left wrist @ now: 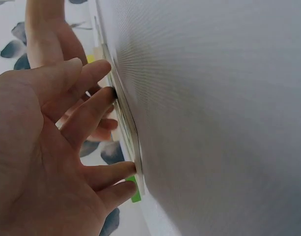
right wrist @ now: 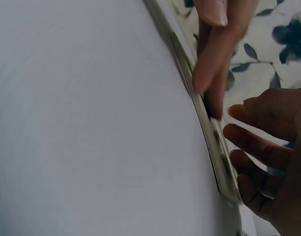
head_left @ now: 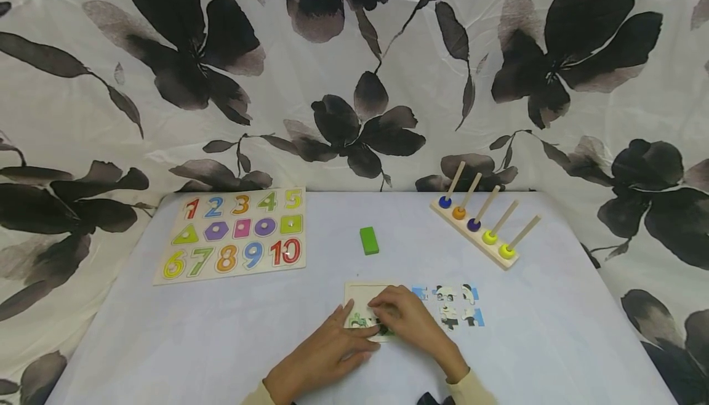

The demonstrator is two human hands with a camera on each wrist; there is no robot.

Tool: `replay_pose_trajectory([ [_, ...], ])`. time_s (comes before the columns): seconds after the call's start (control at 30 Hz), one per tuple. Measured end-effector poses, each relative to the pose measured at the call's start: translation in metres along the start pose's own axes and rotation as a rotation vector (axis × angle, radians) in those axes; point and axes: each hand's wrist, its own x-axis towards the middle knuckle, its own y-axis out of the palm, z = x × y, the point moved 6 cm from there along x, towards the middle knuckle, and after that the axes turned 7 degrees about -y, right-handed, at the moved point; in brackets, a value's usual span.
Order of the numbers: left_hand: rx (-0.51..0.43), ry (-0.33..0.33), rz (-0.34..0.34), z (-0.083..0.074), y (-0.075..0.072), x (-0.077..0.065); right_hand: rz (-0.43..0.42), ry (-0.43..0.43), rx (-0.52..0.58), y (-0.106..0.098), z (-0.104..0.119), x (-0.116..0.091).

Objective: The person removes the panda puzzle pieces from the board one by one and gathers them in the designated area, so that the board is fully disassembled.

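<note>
A small jigsaw tray (head_left: pixel 362 294) of pale wood lies flat on the table in the head view, with green and black picture pieces in its near part. My left hand (head_left: pixel 332 344) reaches across the tray's near left corner, fingers extended, fingertips touching its edge and a dark piece. Over the tray, my right hand (head_left: pixel 407 316) has bent fingers with the tips low at the pieces; whether it pinches one is hidden. In the right wrist view these right fingers (right wrist: pixel 258 147) come close to the tray edge (right wrist: pixel 209 142). Several panda puzzle pieces (head_left: pixel 447 317) lie right of the tray.
A wooden number-and-shape board (head_left: pixel 229 274) lies at the far left of the white-covered table (head_left: pixel 194 337). A green block (head_left: pixel 368 240) sits beyond the tray. At the far right stands a peg stand (head_left: pixel 476 232) with coloured rings. Floral cloth (head_left: pixel 343 54) hangs behind.
</note>
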Motion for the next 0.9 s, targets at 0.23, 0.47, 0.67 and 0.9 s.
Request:
replay_pose_trajectory([
  [0.23, 0.017, 0.032, -0.005, 0.000, 0.000, 0.001, 0.056, -0.033, -0.052, 0.016, 0.008, 0.011],
  [0.47, 0.038, 0.065, -0.027, 0.000, -0.001, 0.001, 0.073, -0.046, -0.104, 0.019, 0.011, 0.013],
  [0.67, 0.051, 0.073, -0.033, -0.001, -0.001, 0.001, 0.068, -0.034, -0.094, 0.020, 0.011, 0.011],
  [0.9, 0.024, 0.046, -0.019, -0.001, -0.001, 0.000, 0.061, -0.016, -0.091, 0.021, 0.010, 0.011],
])
